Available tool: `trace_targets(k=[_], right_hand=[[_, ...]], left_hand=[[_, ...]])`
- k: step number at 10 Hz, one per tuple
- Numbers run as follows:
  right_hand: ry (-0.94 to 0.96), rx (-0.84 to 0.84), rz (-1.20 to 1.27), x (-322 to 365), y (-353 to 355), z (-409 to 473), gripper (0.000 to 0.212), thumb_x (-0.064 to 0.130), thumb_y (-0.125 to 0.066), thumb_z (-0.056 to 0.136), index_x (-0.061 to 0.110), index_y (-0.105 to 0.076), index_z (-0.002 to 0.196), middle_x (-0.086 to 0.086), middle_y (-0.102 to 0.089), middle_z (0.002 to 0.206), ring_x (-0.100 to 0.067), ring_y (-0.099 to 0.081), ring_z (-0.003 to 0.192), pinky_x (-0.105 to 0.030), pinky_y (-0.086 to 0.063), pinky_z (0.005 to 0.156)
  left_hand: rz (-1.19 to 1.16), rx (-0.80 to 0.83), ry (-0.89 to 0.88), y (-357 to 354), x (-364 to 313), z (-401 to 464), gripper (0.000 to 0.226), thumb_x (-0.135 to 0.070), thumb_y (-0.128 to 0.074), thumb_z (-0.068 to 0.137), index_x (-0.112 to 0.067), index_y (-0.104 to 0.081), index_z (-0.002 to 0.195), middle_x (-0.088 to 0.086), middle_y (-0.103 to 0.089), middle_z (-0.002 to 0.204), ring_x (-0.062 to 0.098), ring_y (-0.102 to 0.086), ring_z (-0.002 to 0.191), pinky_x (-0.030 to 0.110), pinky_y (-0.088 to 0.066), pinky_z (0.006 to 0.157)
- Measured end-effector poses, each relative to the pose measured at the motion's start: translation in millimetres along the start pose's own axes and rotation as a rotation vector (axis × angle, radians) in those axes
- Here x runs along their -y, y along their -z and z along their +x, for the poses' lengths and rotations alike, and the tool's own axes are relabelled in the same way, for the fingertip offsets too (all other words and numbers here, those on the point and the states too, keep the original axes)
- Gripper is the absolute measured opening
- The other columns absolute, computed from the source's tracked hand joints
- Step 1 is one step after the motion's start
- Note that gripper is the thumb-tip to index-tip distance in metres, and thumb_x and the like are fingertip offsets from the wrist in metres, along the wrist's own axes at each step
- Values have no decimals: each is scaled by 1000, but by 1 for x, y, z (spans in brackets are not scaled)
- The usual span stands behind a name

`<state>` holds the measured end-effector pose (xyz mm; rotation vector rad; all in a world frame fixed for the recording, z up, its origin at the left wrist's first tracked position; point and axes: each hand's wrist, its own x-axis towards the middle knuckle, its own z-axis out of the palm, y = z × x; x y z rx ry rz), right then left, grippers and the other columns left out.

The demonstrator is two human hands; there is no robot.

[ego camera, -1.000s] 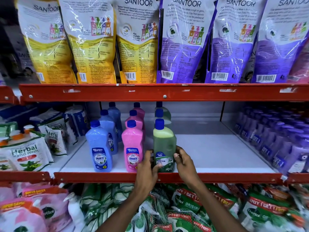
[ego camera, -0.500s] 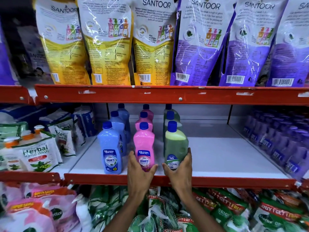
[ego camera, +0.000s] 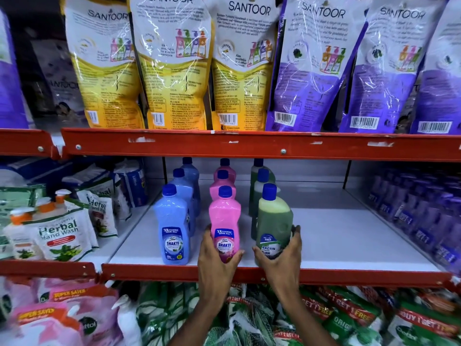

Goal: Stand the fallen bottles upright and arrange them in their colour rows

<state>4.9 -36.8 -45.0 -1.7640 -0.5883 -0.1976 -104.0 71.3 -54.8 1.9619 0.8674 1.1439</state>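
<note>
Step in hand: final alignment of the front bottles. No bottle lies fallen in view; 3 colour rows stand on the white shelf (ego camera: 336, 236), each 3 deep, blue, pink and green.

Left hand (ego camera: 216, 257): fingers wrapped around the lower body of the front pink bottle (ego camera: 225, 221), thumb on its right side at the label, remaining fingers behind its left side. The fingers are closed on the bottle, which stands upright at the shelf's front edge.

Right hand (ego camera: 280, 255): fingers cupped around the base of the front green bottle (ego camera: 274, 221), thumb across the lower label, fingertips showing past its right flank. This bottle appears tilted slightly to the right, with its cap leaning off the line of the 2 green bottles behind it; whether the base sits flat cannot be told, as the hand covers it.

The front blue bottle (ego camera: 173, 223) stands just left of the left-hand fingers, untouched and upright.

Pose: both forearms rise from below the red shelf rail (ego camera: 154, 272), wrists bent upward, palms turned inward toward each other, 1 bottle per hand.

Judgement: the task is near completion. The next move calls for settling the green bottle square on its base, in line with its row, then releasing both bottles without nudging them.
</note>
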Motion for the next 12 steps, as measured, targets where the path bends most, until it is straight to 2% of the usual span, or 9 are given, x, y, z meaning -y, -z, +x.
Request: trace_targets(k=[1, 2, 3, 4, 6, 9, 10, 11, 12], right_hand=[[154, -175, 58, 10, 0, -28, 100, 38, -80, 75, 34, -16, 151, 1, -31, 154, -9, -38, 139, -35, -48, 104], [253, -54, -1, 26, -19, -54, 84, 47, -66, 81, 43, -16, 149, 12, -34, 149, 12, -29, 136, -10, -31, 102], [185, 45, -39, 36, -50, -58, 99, 56, -69, 80, 33, -6, 153, 6, -22, 159, 7, -24, 140, -15, -28, 105], [-6, 107, -61, 56, -83, -51, 114, 54, -79, 72, 8, -12, 152, -20, -30, 156, -30, -38, 141, -34, -39, 112], [-54, 45, -108, 56, -104, -43, 77, 36, -84, 71, 0, -41, 123, -18, -61, 107, -34, -64, 93, -44, -57, 75], [-11, 58, -85, 55, -104, -42, 78, 33, -84, 68, 8, -39, 127, -6, -57, 100, -21, -62, 81, -37, -59, 66], [-29, 93, -84, 57, -102, -42, 83, 34, -85, 68, 7, -37, 130, -11, -60, 107, -21, -63, 85, -35, -59, 69], [-22, 126, -37, 57, -97, -42, 104, 40, -87, 67, 4, -25, 144, -20, -54, 129, -29, -61, 109, -44, -58, 87], [72, 35, -56, 67, -81, -52, 114, 56, -78, 71, 18, -9, 153, -16, -33, 155, -19, -42, 136, -33, -52, 102]], left_hand=[[-39, -47, -29, 16, 8, -15, 107, -67, -76, 66, -27, -26, 151, 2, -42, 153, 11, -46, 133, 29, -45, 103], [9, -300, -179, 43, 27, -18, 79, -62, -72, 73, -27, -42, 137, 0, -44, 140, 11, -44, 128, 40, -49, 103], [31, -462, -103, 60, 34, -3, 86, -45, -82, 70, -16, -38, 137, 10, -43, 137, 32, -47, 129, 57, -51, 101], [51, -294, 15, 75, 41, 23, 112, -37, -92, 63, -14, -24, 150, 14, -36, 150, 35, -44, 137, 53, -48, 109], [41, -194, 15, 80, 55, 33, 107, -22, -91, 66, -14, -28, 152, 13, -50, 146, 30, -57, 127, 26, -45, 95], [-4, -199, -10, 83, 54, 31, 105, -22, -91, 65, -18, -29, 149, 9, -54, 142, 24, -61, 120, 23, -48, 89], [26, -175, 9, 84, 53, 31, 106, -24, -91, 65, -19, -28, 150, 9, -53, 142, 26, -61, 121, 24, -49, 89], [27, -169, -2, 85, 52, 28, 114, -33, -92, 64, -16, -23, 153, 13, -44, 150, 30, -51, 134, 34, -51, 101], [191, -272, -118, 92, 38, 20, 120, -56, -84, 66, -14, -16, 156, 15, -30, 161, 31, -30, 150, 53, -39, 118]])
